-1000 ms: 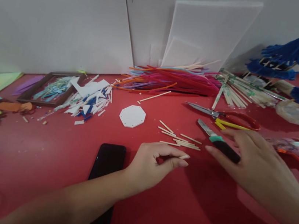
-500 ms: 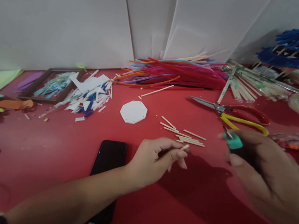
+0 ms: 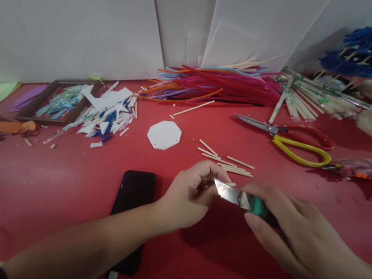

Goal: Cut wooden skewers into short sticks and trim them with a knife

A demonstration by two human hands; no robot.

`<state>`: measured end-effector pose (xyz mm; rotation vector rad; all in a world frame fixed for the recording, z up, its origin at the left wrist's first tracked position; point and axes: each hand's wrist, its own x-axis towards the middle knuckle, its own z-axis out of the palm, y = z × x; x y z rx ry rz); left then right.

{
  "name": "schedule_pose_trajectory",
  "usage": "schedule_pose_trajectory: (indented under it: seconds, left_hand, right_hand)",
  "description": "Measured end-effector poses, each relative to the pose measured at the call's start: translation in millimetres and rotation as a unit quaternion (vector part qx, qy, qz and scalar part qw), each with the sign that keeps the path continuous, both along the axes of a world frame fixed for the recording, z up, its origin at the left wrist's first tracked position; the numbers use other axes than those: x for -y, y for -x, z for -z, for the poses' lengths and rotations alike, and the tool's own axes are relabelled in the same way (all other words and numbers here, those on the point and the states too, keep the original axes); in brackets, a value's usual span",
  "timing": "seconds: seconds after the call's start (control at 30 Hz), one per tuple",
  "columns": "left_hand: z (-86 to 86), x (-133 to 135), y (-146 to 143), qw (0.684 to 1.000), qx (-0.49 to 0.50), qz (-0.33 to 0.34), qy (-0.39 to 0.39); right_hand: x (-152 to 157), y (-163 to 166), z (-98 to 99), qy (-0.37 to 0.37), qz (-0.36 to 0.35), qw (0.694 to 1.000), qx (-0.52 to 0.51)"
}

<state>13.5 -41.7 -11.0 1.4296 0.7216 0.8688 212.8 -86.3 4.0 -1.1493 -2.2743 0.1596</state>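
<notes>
My left hand (image 3: 186,197) pinches a short thin wooden stick (image 3: 231,184) between thumb and fingers, just above the red table (image 3: 59,205). My right hand (image 3: 291,240) grips a utility knife (image 3: 241,199) with a green and black handle; its bare metal blade points left and meets the stick at my left fingertips. Several cut sticks (image 3: 227,163) lie just beyond the hands. A white octagonal foam piece (image 3: 164,134) sits behind them to the left.
A black phone (image 3: 133,197) lies under my left forearm. Red and yellow scissors (image 3: 293,138) and a glue gun (image 3: 371,172) lie right. Coloured pipe cleaners (image 3: 214,88), wrapped chopsticks (image 3: 309,99), foam scraps (image 3: 106,116), a brown frame (image 3: 56,100), blue fringed models (image 3: 371,50) and white boards (image 3: 257,25) line the back.
My right hand picked the knife up from the table and brought it left to the stick in my left hand. The left hand stayed nearly in place.
</notes>
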Motion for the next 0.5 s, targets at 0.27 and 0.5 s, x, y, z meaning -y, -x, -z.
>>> schedule_pose_trajectory:
  seconds: [0.27,0.5]
  left_hand:
    - [-6.3,0.4,1.3,1.0,0.004,0.026,0.002]
    - [-3.6,0.7,1.2,0.999,0.018,0.032,-0.003]
  right_hand:
    - [-2.6,3.1,2.9,-0.031,-0.003,0.999,0.008]
    - [-2.5,5.2,1.1,-0.024,-0.001,1.0,0.01]
